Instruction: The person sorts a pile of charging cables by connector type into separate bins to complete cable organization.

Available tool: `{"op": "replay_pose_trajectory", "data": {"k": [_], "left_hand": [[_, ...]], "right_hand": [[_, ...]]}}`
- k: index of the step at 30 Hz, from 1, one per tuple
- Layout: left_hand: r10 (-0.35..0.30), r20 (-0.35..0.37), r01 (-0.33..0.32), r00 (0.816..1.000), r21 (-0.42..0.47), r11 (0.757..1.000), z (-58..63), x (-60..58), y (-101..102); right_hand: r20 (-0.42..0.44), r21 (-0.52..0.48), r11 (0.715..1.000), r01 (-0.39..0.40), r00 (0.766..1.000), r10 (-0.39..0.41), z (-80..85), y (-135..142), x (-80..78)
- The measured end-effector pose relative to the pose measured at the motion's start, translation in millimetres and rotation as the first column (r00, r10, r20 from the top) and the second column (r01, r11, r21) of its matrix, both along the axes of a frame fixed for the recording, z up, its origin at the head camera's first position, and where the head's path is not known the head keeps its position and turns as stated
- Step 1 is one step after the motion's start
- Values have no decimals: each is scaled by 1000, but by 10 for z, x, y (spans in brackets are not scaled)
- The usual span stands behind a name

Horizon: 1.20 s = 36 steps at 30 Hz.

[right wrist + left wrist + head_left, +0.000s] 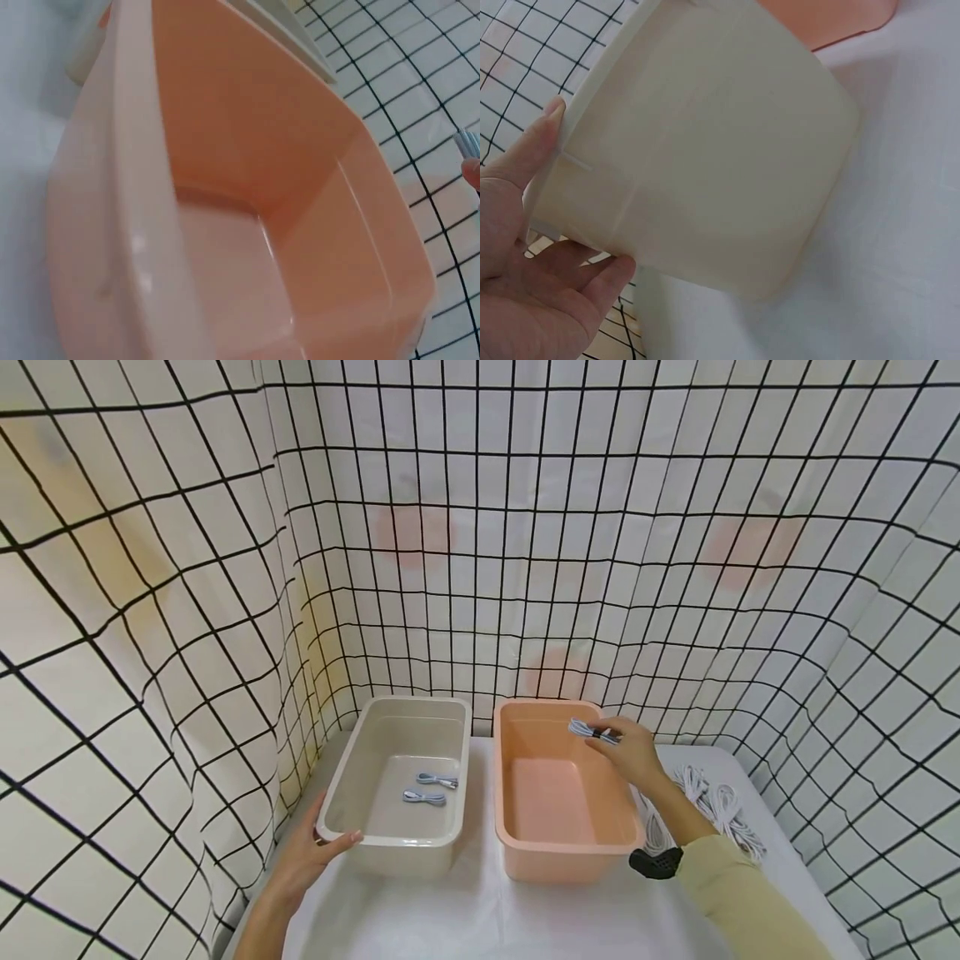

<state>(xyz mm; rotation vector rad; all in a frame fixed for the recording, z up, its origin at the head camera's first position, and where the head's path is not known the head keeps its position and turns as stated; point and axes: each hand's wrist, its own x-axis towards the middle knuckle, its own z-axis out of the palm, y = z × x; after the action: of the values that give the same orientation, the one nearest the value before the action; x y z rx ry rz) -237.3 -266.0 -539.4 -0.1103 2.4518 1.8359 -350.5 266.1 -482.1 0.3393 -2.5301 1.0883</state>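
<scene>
My left hand (306,852) grips the front left corner of a beige plastic bin (397,842), thumb on the rim and fingers beneath it. The left wrist view shows this grip against the bin's outer wall (705,150). Inside the bin lie two small bundled cables, one grey-white (424,797) and another (437,781) just behind it. Over the right side of an orange bin (570,852), my right hand (630,752) pinches a bundled light-grey cable (581,727) with a black band. Only a fingertip and the cable's end (466,142) show in the right wrist view.
Several white cable coils (723,810) lie on the white-covered table to the right of the orange bin, partly hidden by my right forearm. Black netting (480,568) over pale fabric surrounds the back and both sides. A narrow gap separates the two bins.
</scene>
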Motion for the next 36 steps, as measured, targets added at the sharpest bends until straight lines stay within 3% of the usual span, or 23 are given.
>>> {"op": "replay_pose_trajectory", "data": {"k": [6, 13, 19, 28, 36], "left_hand": [[-11, -7, 11, 1000, -20, 1000, 18, 10, -5], [-5, -21, 5, 1000, -2, 1000, 25, -39, 12], [-5, -21, 5, 1000, -15, 1000, 4, -53, 11], [-7, -44, 6, 999, -13, 1000, -4, -50, 38], [5, -33, -5, 999, 12, 1000, -2, -26, 23]], "right_hand": [[9, -37, 994, -99, 995, 99, 93, -307, -107], [-26, -14, 981, -193, 981, 193, 206, -687, -224], [85, -29, 968, -250, 964, 252, 242, -948, -320], [102, 38, 967, -250, 964, 245, 315, -1294, -442], [83, 102, 935, -341, 939, 334, 347, -1757, -588]]}}
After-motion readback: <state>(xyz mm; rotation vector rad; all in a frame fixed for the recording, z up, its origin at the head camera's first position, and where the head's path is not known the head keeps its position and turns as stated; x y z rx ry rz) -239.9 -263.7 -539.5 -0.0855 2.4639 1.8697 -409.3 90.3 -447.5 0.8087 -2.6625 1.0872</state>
